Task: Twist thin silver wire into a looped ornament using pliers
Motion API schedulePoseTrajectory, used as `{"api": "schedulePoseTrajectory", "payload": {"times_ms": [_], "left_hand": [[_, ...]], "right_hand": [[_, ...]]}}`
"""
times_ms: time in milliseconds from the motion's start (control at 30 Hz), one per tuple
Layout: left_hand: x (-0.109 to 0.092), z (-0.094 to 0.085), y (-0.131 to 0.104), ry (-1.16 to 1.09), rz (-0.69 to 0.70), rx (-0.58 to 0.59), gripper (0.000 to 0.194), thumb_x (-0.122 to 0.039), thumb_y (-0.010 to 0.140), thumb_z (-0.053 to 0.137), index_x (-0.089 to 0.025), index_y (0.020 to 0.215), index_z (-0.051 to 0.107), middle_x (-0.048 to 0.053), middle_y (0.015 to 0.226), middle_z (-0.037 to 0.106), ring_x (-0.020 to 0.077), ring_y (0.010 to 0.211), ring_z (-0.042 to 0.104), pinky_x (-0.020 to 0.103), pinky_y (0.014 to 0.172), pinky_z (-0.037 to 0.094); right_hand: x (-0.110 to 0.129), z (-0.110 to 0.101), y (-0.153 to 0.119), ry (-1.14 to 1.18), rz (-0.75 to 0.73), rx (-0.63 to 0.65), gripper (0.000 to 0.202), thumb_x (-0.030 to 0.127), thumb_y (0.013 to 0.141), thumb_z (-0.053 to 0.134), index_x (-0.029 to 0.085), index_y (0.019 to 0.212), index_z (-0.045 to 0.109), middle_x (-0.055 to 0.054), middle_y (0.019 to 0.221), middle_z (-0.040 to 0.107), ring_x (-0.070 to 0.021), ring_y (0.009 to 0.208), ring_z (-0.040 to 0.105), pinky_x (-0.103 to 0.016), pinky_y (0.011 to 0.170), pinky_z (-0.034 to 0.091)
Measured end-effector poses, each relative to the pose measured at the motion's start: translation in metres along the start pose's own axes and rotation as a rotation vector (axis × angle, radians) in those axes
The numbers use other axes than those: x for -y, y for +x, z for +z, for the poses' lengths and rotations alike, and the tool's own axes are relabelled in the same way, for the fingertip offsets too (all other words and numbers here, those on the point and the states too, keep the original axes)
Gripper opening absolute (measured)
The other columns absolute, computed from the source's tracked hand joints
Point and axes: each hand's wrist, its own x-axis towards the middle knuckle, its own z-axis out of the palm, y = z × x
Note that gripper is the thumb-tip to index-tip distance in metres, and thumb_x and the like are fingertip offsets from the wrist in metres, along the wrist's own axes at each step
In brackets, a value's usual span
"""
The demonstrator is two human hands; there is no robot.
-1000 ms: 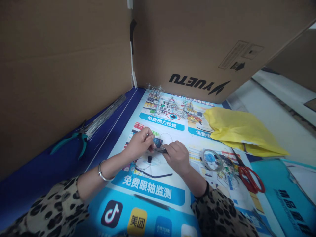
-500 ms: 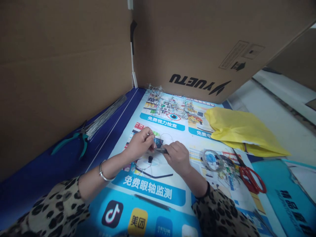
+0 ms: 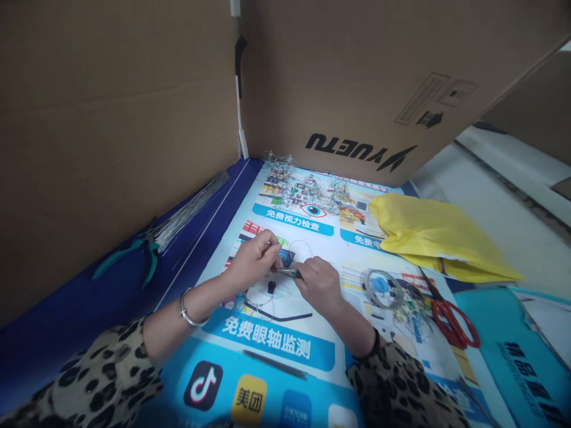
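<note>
My right hand [image 3: 320, 284] is closed around a pair of pliers [image 3: 291, 273], whose metal jaws point left toward my other hand. My left hand [image 3: 254, 257] pinches a thin wire right by the jaws; most of the wire is hidden by the fingers. A fine loop of wire [image 3: 307, 245] curves up behind the pliers. Under the hands, more thin curled wire [image 3: 256, 310] lies on the printed poster sheet [image 3: 321, 351].
Left are teal-handled pliers [image 3: 153, 264] and a bundle of straight wires [image 3: 187, 211]. Wire pieces with coloured beads [image 3: 312, 189] lie at the back. Right are a wire coil [image 3: 396, 289], red scissors [image 3: 455, 324] and a yellow bag [image 3: 437, 235]. Cardboard walls [image 3: 357, 71] stand behind.
The pliers' jaws have turned and shifted slightly to the left at my left fingertips. Both hands stay in almost the same place.
</note>
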Motion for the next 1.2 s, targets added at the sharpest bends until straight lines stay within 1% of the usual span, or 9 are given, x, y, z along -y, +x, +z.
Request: {"api": "schedulePoseTrajectory", "payload": {"times_ms": [200, 367, 700, 867, 1000, 1200], "left_hand": [[0.0013, -0.0007, 0.0003, -0.037, -0.003, 0.026, 0.010, -0.025, 0.085, 0.042, -0.020, 0.076, 0.042, -0.005, 0.057, 0.060, 0.0103, 0.052, 0.057, 0.021, 0.054, 0.044], [0.0030, -0.0011, 0.0012, -0.042, -0.007, 0.034, 0.010, -0.025, 0.085, 0.042, -0.020, 0.076, 0.041, -0.005, 0.058, 0.062, 0.0100, 0.051, 0.057, 0.021, 0.054, 0.044], [0.0040, -0.0023, 0.0015, -0.057, 0.028, 0.063, 0.010, -0.025, 0.086, 0.040, -0.020, 0.077, 0.041, -0.005, 0.060, 0.061, 0.0097, 0.052, 0.057, 0.022, 0.057, 0.045], [0.0045, -0.0029, 0.0011, -0.054, 0.037, 0.067, 0.010, -0.025, 0.087, 0.040, -0.019, 0.079, 0.042, -0.004, 0.062, 0.062, 0.0095, 0.054, 0.058, 0.022, 0.058, 0.045], [0.0036, -0.0038, 0.0007, -0.041, 0.052, 0.069, 0.011, -0.025, 0.087, 0.040, -0.019, 0.079, 0.042, -0.003, 0.064, 0.062, 0.0096, 0.056, 0.058, 0.022, 0.059, 0.045], [0.0031, -0.0040, 0.0006, -0.020, 0.080, 0.067, 0.010, -0.024, 0.087, 0.040, -0.019, 0.079, 0.043, -0.004, 0.062, 0.061, 0.0097, 0.056, 0.057, 0.021, 0.059, 0.045]], "right_hand": [[0.0001, 0.0017, 0.0014, 0.027, 0.002, -0.003, 0.015, 0.024, 0.083, 0.051, 0.018, 0.078, 0.063, -0.003, 0.064, 0.051, -0.0154, 0.067, 0.045, -0.028, 0.062, 0.034], [-0.0009, 0.0040, -0.0008, 0.063, 0.032, 0.010, 0.015, 0.028, 0.083, 0.053, 0.018, 0.077, 0.062, -0.003, 0.066, 0.053, -0.0156, 0.068, 0.047, -0.028, 0.063, 0.036], [-0.0022, 0.0054, -0.0017, 0.117, 0.045, 0.012, 0.017, 0.030, 0.084, 0.053, 0.018, 0.081, 0.063, -0.004, 0.068, 0.055, -0.0159, 0.070, 0.049, -0.028, 0.065, 0.038], [-0.0029, 0.0063, -0.0026, 0.129, 0.047, 0.007, 0.016, 0.030, 0.083, 0.053, 0.018, 0.081, 0.063, -0.004, 0.068, 0.056, -0.0161, 0.070, 0.050, -0.028, 0.065, 0.038], [-0.0032, 0.0061, -0.0030, 0.131, 0.044, 0.018, 0.019, 0.033, 0.084, 0.052, 0.018, 0.081, 0.063, -0.003, 0.067, 0.056, -0.0152, 0.068, 0.050, -0.027, 0.063, 0.038], [-0.0015, 0.0037, -0.0013, 0.115, 0.035, 0.026, 0.017, 0.029, 0.084, 0.051, 0.018, 0.079, 0.063, -0.003, 0.064, 0.056, -0.0142, 0.066, 0.050, -0.026, 0.061, 0.037]]}}
